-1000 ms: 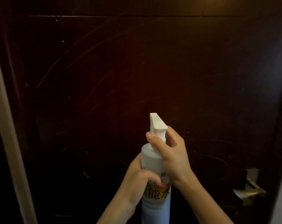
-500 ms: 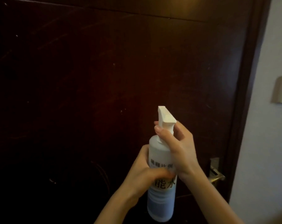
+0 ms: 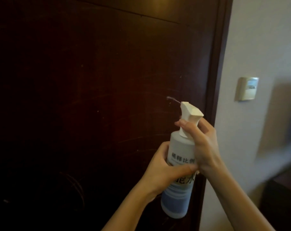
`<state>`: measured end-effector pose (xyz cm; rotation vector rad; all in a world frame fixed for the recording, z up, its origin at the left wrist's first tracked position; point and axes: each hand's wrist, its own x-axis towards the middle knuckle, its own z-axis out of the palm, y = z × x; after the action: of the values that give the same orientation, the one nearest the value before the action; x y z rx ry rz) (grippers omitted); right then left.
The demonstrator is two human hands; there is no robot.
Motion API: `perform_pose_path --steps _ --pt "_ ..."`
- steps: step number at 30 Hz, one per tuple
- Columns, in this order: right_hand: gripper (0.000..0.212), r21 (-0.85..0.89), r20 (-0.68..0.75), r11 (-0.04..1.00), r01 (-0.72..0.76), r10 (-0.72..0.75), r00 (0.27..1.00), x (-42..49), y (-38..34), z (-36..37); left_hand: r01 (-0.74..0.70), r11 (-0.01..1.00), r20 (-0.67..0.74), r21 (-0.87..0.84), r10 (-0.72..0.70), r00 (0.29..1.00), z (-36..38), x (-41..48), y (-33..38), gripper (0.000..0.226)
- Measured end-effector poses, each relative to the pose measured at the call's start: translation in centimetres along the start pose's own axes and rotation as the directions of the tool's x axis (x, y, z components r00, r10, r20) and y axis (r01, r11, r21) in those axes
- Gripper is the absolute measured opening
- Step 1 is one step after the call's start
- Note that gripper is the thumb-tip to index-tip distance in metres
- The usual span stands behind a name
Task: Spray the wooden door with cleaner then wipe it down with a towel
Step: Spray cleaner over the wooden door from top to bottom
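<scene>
The dark wooden door (image 3: pixel 91 97) fills the left and middle of the head view, with faint streaks on its surface. A translucent spray bottle (image 3: pixel 180 150) with a white trigger head is held upright in front of its right part. My left hand (image 3: pixel 164 170) grips the bottle's body over the label. My right hand (image 3: pixel 199 142) wraps the neck, with a finger on the trigger. A thin jet of cleaner (image 3: pixel 173 99) leaves the nozzle toward the door. No towel is in view.
The dark door frame (image 3: pixel 216 80) runs down the right of the door. Beyond it is a pale wall (image 3: pixel 251 39) with a beige switch plate (image 3: pixel 246 88). Dark furniture (image 3: pixel 281 197) sits low at the right.
The view has swung right, bringing the door frame and wall into sight. The bottle now tilts left and a jet of cleaner comes out of the nozzle; the door handle is now hidden.
</scene>
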<state>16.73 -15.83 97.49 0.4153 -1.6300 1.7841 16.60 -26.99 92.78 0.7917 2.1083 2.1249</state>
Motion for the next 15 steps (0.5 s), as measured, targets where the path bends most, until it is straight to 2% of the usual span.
perform_pose_path --steps 2,7,10,15 --pt "0.062 -0.024 0.003 1.000 -0.009 0.010 1.000 -0.1 0.1 -0.6 0.011 1.000 0.027 -0.016 -0.011 1.000 0.5 0.3 -0.4 0.056" --pt "0.038 -0.058 -0.042 0.998 -0.030 0.027 0.999 0.2 0.3 -2.5 0.020 0.998 0.065 -0.067 -0.015 0.998 2.2 1.5 -0.8 0.053" --pt "0.032 -0.080 -0.059 0.996 -0.031 0.026 0.998 0.4 0.4 -3.5 0.030 0.996 0.094 -0.082 -0.022 0.995 3.1 2.0 -1.3 0.052" --pt "0.028 -0.158 -0.010 0.986 -0.055 0.054 0.998 -0.3 1.5 -4.0 0.050 0.993 0.099 -0.104 -0.040 0.994 3.6 1.7 -2.7 0.053"
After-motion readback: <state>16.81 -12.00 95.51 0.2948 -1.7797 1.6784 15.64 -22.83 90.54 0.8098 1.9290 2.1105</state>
